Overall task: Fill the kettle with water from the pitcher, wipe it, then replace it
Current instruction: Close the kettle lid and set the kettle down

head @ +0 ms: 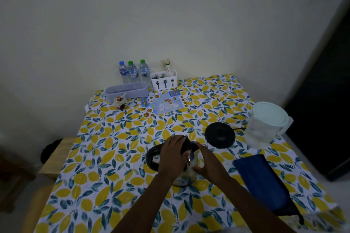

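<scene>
Our hands are both working at the kettle, near the table's middle.

Our left hand (173,154) is pressing down over the lid while our right hand (207,163) is cupping the glass kettle (184,177). Its base (219,134) is sitting empty at two o'clock, the pitcher (266,124) beyond, a blue cloth (262,179) at four o'clock.
</scene>
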